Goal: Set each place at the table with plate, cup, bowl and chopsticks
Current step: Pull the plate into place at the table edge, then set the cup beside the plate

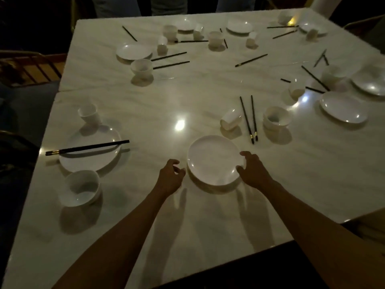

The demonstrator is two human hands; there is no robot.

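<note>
Dim lighting covers a large pale marble-pattern table (pixel 166 105), glossy, with a bright lamp reflection near its centre and a seam running across its left part. Dark chairs stand at the far and left edges.

Nearest the camera lies a round white plate (pixel 214 160), shallow, smooth and glazed, flat on the tabletop. The left hand (pixel 169 177) sits just beside the plate's left rim with fingers curled and loosely apart; whether it touches the rim cannot be determined. The right hand (pixel 253 170) is at the right rim, thumb and fingers spread and bearing on the plate's edge. Neither hand is closed around anything.

Beyond the plate, a white cup (pixel 231 121) lies tipped on its side, mouth pointing toward the far right. Just right of it, a pair of black chopsticks (pixel 249 119) with gold-banded ends lies nearly parallel, long axis running away from the camera, banded ends nearest. A white bowl (pixel 276 118) stands upright to the right of these.

At the left, a second plate (pixel 89 151) carries black chopsticks (pixel 87 147) across it, long axis left to right, banded ends overhanging to the left. An upright cup (pixel 88 113) stands beyond it and a tilted bowl (pixel 83 187) lies nearer.

Further plates, bowls, cups and single chopsticks are scattered at mixed angles over the far and right areas.
</note>
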